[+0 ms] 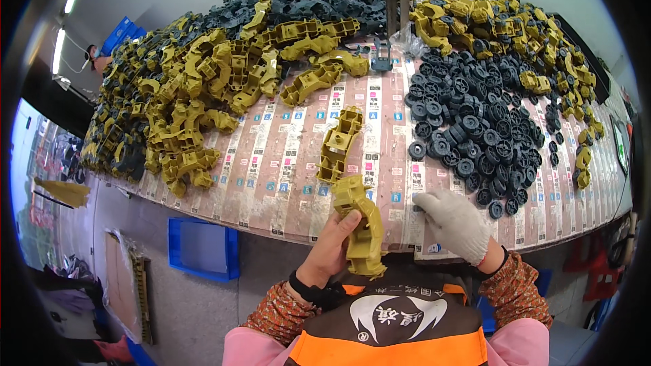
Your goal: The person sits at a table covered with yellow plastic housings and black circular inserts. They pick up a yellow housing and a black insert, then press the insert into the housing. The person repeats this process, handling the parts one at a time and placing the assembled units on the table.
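Note:
My bare left hand [332, 242] is closed round a yellow plastic toy car body [366, 230] with curved wheel arches, thumb on its side, at the table's near edge. Just beyond it lies another yellow car body [339, 144], hollow side up. My right hand [453, 222], in a white knit glove, rests low over the tabletop to the right. Its fingers are drawn together, and whatever they hold is hidden. Close by, past the gloved hand, spreads a heap of dark toy wheels [478, 122].
Yellow car bodies [196, 88] are piled at left, with dark plastic parts [305, 0] behind. More yellow bodies [488, 17], some with wheels, lie far right. A metal post [398, 0] rises at the back. A blue bin [202, 247] stands on the floor at left.

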A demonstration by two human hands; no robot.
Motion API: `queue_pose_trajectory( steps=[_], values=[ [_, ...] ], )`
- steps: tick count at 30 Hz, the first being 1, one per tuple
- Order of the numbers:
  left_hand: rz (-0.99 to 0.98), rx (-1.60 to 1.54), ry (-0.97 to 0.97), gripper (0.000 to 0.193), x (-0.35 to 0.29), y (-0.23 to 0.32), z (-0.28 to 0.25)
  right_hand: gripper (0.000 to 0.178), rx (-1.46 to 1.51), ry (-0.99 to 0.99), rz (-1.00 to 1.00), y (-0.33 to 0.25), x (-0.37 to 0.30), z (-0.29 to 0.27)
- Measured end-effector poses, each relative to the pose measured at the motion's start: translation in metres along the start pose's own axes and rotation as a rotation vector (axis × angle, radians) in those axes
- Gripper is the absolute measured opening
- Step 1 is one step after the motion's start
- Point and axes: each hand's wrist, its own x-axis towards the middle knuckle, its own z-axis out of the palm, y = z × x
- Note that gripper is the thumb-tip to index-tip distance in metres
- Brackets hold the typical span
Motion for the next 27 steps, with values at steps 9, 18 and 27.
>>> queue_pose_trajectory(
  steps=[9, 18, 27],
  values=[
    [-0.074, -0.075, -0.047, 0.05, 0.009, -0.011, 0.032, 0.03, 0.762, 0.3, 0.266, -0.022, -0.025, 0.008],
    [-0.035, 0.133, -0.018, 0.063, 0.002, -0.029, 0.042, 0.03, 0.849, 0.549, 0.364, -0.031, -0.024, 0.039],
    [0.126, 0.37, -0.037, 0.073, 0.007, -0.044, 0.046, 0.037, 0.938, 0.442, 0.433, -0.037, -0.029, 0.029]
  ],
)
